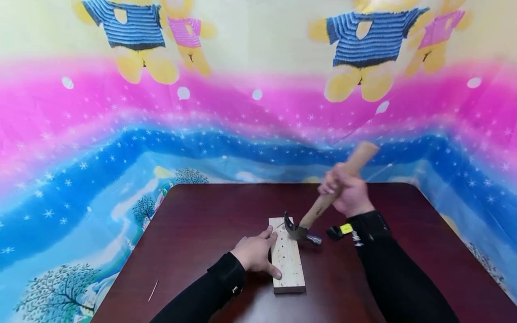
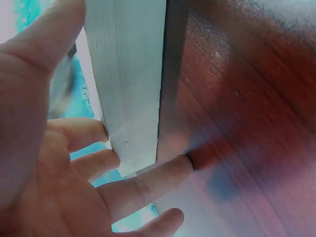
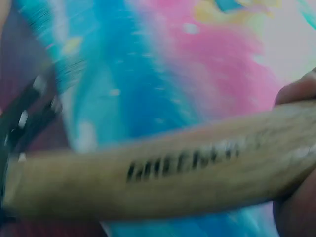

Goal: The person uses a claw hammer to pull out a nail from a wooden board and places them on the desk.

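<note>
A pale wooden board (image 1: 288,264) lies lengthwise on the dark red table, with several small dark marks along its top. My left hand (image 1: 254,253) rests against its left side, fingers spread and thumb on the top face. In the left wrist view, straight fingertips meet the side of the board (image 2: 126,89) and the tabletop. My right hand (image 1: 347,190) grips the wooden handle of a claw hammer (image 1: 317,213), whose handle tilts up to the right. The hammer's claw is over the board's far end, close to a slanted nail (image 1: 280,225); whether they touch I cannot tell.
A loose nail (image 1: 153,290) lies on the table (image 1: 210,206) at the left. A black strap with a yellow tag (image 1: 345,229) sticks out from the right cuff. Behind the table hangs a printed backdrop (image 1: 250,121) with bears and snowflakes.
</note>
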Tool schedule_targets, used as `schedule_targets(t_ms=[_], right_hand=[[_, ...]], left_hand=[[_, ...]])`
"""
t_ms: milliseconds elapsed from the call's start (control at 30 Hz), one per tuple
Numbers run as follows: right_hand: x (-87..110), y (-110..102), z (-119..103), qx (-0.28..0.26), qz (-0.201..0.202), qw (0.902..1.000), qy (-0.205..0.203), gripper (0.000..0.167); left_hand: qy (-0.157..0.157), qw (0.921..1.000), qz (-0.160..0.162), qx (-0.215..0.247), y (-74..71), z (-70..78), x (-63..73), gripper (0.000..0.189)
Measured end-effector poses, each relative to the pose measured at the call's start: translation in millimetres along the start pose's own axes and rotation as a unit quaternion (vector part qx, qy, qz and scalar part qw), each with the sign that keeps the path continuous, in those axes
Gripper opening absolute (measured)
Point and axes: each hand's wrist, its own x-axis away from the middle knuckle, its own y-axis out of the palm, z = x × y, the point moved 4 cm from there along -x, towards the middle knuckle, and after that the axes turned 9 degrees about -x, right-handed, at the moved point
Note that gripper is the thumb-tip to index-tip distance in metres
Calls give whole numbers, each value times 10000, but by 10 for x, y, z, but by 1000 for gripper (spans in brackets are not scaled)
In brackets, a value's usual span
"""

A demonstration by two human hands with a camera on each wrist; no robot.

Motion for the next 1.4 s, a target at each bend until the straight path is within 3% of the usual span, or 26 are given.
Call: schedule_targets(t_ms=[100,167,300,400,567,667,800,1000,1233,1333,1400], right_hand=[[166,-7,-285,-1347,-131,9890,-594,37],[215,37,-467,-1825,-287,9787,-901,38],[194,197,-742,-1810,-450,9776,-975,38],[191,325,-964,-1800,-390,9765,-1116,36],[247,533,-1363,-2128,-113,9647,-1547,36],[243,652,-1500,-2098,-34,9647,-1591,35],[210,789,-1463,-1996,-269,9690,-1428,34],[37,958,-1043,-1320,-470,9853,-977,37],[-102,1148,-875,-1042,-909,9869,-833,36],[-105,1186,-841,-1010,-978,9869,-794,35],[-104,1203,-799,-1011,-1010,9870,-737,36]], left_hand=[[50,9999,-77,118,50,20,20,117],[28,9999,-57,136,56,7,24,117],[-11,9997,93,245,23,-20,2,115],[30,9992,86,396,37,0,-12,116],[46,9990,42,450,60,39,-1,116],[40,9990,122,417,33,43,-8,116],[73,9988,116,473,11,37,-10,116],[-47,9981,58,607,-4,-19,40,116],[177,9958,190,876,-29,-31,53,109],[331,9891,724,1240,-134,-83,86,104],[403,9716,1423,1848,-323,-138,152,98]])
